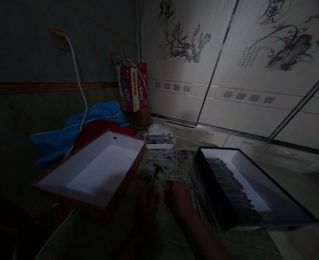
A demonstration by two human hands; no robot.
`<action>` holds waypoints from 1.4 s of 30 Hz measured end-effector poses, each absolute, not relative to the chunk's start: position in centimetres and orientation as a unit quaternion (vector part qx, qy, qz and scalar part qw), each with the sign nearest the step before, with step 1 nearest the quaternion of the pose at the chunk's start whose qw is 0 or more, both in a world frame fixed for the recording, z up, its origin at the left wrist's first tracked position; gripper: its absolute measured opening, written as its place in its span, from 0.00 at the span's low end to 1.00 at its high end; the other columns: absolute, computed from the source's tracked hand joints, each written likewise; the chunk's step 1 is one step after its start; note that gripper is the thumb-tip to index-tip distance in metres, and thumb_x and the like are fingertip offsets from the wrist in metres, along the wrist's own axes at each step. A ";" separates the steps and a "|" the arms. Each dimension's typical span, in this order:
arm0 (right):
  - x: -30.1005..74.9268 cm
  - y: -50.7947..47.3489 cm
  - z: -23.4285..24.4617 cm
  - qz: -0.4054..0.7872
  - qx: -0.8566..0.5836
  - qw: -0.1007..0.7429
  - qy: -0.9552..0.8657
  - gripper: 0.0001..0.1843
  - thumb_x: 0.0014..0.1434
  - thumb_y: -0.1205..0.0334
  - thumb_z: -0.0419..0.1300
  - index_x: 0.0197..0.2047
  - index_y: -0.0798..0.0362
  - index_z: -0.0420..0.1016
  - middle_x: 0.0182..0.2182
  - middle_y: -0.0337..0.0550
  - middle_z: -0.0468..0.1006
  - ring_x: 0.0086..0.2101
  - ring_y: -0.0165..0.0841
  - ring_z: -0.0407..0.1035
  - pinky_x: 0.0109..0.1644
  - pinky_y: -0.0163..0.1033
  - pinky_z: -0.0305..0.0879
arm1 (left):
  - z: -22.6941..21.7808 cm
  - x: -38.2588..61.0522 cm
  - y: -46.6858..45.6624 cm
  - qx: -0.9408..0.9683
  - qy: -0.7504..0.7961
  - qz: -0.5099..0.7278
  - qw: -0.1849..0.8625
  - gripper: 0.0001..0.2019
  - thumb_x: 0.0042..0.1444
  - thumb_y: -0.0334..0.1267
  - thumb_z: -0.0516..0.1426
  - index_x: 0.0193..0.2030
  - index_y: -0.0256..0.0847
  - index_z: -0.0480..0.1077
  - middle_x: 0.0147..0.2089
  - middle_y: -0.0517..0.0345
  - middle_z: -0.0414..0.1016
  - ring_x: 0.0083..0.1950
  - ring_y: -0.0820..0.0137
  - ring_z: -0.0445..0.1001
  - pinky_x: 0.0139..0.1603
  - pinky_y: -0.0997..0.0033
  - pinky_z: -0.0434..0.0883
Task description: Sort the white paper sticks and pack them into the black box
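The scene is very dark. My left hand (pixel 146 201) and my right hand (pixel 180 198) rest side by side on a small table (pixel 165 234), at the near edge of a loose pile of thin dark sticks and clear tubes, perhaps pen parts (pixel 165 164). Both hands look curled, fingertips in the pile, but the dimness hides what, if anything, they hold. To the right stands a dark box (pixel 219 196) with a row of dark sticks laid along its left side. To the left lies an empty red box with a white inside (pixel 94 169).
A small white tray (pixel 159 141) with more parts sits behind the pile. A blue cloth (pixel 67 133), a white cable (pixel 79 83) and a red carton (pixel 132 88) are at the back left. Painted sliding wardrobe doors (pixel 230 65) fill the right background.
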State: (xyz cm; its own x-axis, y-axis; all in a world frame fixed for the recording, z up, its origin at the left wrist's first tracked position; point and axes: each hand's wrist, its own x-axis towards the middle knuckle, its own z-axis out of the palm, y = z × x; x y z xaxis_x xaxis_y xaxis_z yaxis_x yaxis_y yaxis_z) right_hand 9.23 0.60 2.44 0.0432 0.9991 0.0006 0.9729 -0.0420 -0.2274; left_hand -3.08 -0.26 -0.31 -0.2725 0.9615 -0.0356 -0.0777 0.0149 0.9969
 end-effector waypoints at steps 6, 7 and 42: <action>9.1 0.4 2.9 0.093 -0.727 0.055 -0.678 0.13 0.55 0.71 0.50 0.36 0.58 0.76 0.34 0.54 0.79 0.35 0.41 0.75 0.33 0.37 0.64 | -1.9 -2.8 0.0 0.480 0.544 0.550 0.414 0.12 0.48 0.45 0.56 0.33 0.38 0.72 0.32 0.54 0.77 0.35 0.63 0.75 0.38 0.66 0.71; 9.1 0.4 2.9 0.094 -0.728 0.054 -0.676 0.12 0.55 0.70 0.50 0.36 0.58 0.76 0.35 0.54 0.79 0.35 0.41 0.75 0.33 0.37 0.64 | -2.0 -2.8 -0.1 0.497 0.538 0.544 0.409 0.11 0.49 0.44 0.55 0.33 0.38 0.72 0.32 0.54 0.77 0.36 0.63 0.75 0.39 0.65 0.71; 17.0 -5.0 1.8 0.154 -0.807 0.032 -0.569 0.14 0.58 0.63 0.49 0.34 0.56 0.75 0.36 0.54 0.79 0.37 0.40 0.74 0.32 0.36 0.61 | -2.8 -2.1 -1.2 0.747 0.449 0.460 0.171 0.14 0.53 0.30 0.52 0.46 0.41 0.71 0.44 0.50 0.75 0.46 0.65 0.73 0.48 0.62 0.72</action>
State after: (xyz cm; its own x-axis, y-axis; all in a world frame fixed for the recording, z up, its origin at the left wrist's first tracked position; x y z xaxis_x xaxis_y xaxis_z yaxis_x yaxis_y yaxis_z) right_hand 17.05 -5.00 1.84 0.3045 0.9286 -0.2122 0.9088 -0.3499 -0.2271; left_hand -2.06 -1.20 -2.80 0.1737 0.8279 0.5334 0.5128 -0.5384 0.6687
